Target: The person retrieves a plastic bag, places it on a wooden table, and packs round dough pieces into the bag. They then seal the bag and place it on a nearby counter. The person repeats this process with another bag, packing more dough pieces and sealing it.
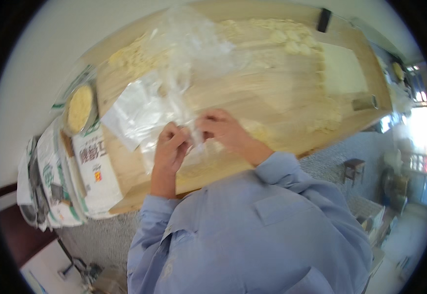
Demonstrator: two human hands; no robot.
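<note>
My left hand [171, 145] pinches a clear plastic bag [180, 81] at its near end, fingers curled inward. Close beside it on the right, my right hand [222, 130] has its fingers bent around the edge of the same bag; motion blur hides the exact grip. The crumpled film spreads away from me across a wooden tabletop [242, 88]. Under and left of it lies a shiny white plastic sheet or bag [129, 110], next to my left hand. Pale yellow flattened dough-like pieces [136, 58] are partly covered by the film.
More pale pieces [294, 40] line the far right, beside a white sheet [344, 70]. A dark rectangular object [323, 20] sits at the far edge, a metal-ended tool [364, 103] at right. Left stand printed sacks [95, 165] and a bowl of yellow food [80, 108]. A stool [353, 169] stands right.
</note>
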